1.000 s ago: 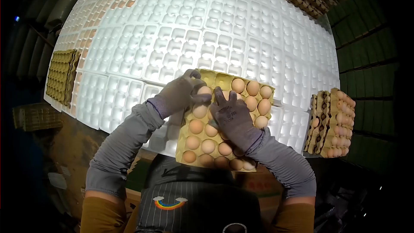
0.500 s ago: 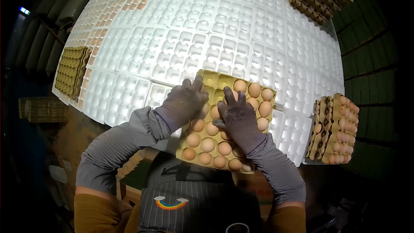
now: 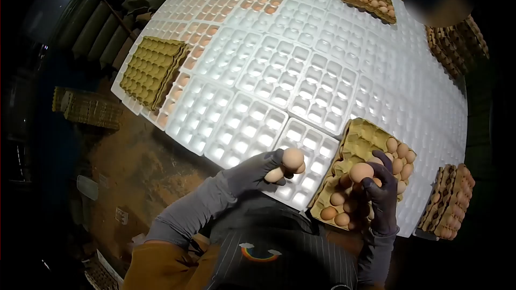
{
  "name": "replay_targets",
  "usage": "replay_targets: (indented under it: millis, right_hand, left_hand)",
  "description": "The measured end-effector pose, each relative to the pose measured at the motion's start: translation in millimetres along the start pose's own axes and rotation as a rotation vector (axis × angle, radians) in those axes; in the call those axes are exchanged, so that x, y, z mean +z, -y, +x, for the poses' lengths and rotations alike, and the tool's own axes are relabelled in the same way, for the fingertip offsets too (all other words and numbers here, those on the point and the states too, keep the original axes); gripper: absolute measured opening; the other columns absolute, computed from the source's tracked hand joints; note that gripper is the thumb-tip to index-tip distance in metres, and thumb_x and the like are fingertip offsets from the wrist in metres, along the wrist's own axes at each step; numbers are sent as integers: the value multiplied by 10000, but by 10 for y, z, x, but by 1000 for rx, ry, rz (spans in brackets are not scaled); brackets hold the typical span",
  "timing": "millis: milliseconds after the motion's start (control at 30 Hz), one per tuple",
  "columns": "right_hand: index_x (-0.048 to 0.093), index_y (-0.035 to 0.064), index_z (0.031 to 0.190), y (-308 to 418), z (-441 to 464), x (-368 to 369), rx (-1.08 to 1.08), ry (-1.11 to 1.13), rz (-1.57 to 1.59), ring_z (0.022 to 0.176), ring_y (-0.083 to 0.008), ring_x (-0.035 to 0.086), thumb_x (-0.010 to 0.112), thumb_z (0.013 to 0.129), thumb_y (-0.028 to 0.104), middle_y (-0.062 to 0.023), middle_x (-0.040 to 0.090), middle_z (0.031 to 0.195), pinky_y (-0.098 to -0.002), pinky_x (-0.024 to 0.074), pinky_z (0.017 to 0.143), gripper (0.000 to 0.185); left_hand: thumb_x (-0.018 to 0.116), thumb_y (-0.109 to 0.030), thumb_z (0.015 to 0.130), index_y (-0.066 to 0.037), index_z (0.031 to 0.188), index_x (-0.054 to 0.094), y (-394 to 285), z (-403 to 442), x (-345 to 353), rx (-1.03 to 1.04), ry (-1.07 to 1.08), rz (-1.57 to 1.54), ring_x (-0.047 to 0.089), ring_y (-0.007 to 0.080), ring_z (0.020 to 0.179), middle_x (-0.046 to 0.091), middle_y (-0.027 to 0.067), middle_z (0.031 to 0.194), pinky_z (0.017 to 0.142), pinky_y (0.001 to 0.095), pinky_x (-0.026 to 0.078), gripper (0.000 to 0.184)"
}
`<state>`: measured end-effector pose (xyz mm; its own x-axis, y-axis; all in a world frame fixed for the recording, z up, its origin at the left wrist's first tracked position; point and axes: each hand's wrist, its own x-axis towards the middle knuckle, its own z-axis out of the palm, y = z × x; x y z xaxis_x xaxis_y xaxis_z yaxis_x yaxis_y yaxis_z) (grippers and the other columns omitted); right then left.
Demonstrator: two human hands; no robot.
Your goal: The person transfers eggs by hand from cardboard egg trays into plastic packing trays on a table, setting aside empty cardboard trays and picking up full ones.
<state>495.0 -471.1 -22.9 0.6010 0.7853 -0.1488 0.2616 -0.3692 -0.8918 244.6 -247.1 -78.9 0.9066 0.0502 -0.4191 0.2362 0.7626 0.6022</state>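
Observation:
Gloved in grey, my left hand (image 3: 269, 169) is closed around a few eggs (image 3: 293, 158), held above a white plastic egg tray (image 3: 309, 138) with bare cups. My right hand (image 3: 382, 188), also gloved, grips eggs (image 3: 361, 172) over the yellow pulp tray (image 3: 360, 131). That tray carries several brown eggs on its right side and near end, while the cups at its far left are bare. How many eggs each hand holds is partly hidden by the fingers.
White trays cover the table, some at the far left with eggs. Stacked yellow trays (image 3: 153, 70) lie at the left. Egg-filled trays (image 3: 449, 201) stand at the right edge, others (image 3: 368, 0) at the back. Another person's blurred part (image 3: 441, 8) shows at the upper right.
Both hands have come up off the pulp tray with eggs in them. My left hand has moved left over the white tray. The view has turned left.

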Motion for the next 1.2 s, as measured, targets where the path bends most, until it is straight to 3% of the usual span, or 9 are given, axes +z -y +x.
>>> replay_targets:
  millis: [167,367,467,700,767,900,933,1100,1200]
  right_hand:
    - [734,64,1079,387,106,1689,-134,276,-62,1216,-326,573,852,696,193,-182,532,1358,-413,501,984,420]
    - [650,115,1067,801,416,3596,-636,263,-484,1160,-361,562,852,719,288,-144,512,1371,-426,580,816,438]
    - [633,105,1026,777,563,4149,-664,235,-662,1139,-353,564,768,768,237,-156,517,1347,-414,585,776,320]
    - [665,139,1104,909,656,4695,-730,299,-544,814,-290,618,683,857,159,-140,569,1161,-413,542,702,248]
    - [625,195,1234,879,750,4706,-606,441,-464,903,-283,652,695,848,147,-129,599,1185,-392,563,733,395]
    - [593,80,1314,831,961,4526,-521,118,-215,984,-337,582,667,859,99,-168,586,1116,-442,474,856,461]
    - [539,48,1369,713,1008,4559,-620,70,-223,1043,-362,556,620,870,49,-173,583,1130,-474,432,938,505]
    - [495,39,1411,629,723,4194,-385,-23,-32,1120,-376,564,586,893,18,-187,580,1224,-464,451,988,527]
    - [533,21,1355,714,341,3579,-132,86,187,1072,-338,624,602,906,4,-173,606,1196,-413,523,916,455]
  left_hand:
    - [780,-357,896,12,1324,616,70,-1143,-887,-167,-331,356,592,233,1222,623,145,1312,1037,376,483,589]
    - [854,-226,738,-92,1140,717,-307,-2140,-2144,400,-1200,1388,576,370,1160,490,206,1349,956,439,527,445]
    - [802,-159,808,-136,1185,700,-674,-2095,-2304,166,-1094,1778,576,371,1169,479,180,1385,958,458,527,392]
    - [716,-203,886,-204,1272,673,-916,-1694,-2671,332,-725,1833,611,314,1167,544,151,1346,933,432,531,389]
    - [685,-218,911,-241,1348,622,-1049,-1594,-2668,6,-596,1770,622,276,1159,580,118,1306,927,424,528,443]
    - [612,-171,963,-151,1464,512,-1065,-1497,-2591,377,-646,1272,599,283,1088,581,107,1272,935,438,490,512]
    - [585,-155,980,-104,1483,486,-917,-1367,-2597,576,-689,1426,549,288,1137,579,115,1235,1001,448,434,516]
    - [610,-120,921,-114,1471,482,-540,-1081,-2568,538,-584,1961,507,289,1231,529,95,1325,1204,560,216,564]
    - [606,-102,935,-58,1436,486,-519,-981,-2434,693,-642,1764,509,295,1249,559,109,1328,1195,592,215,517]
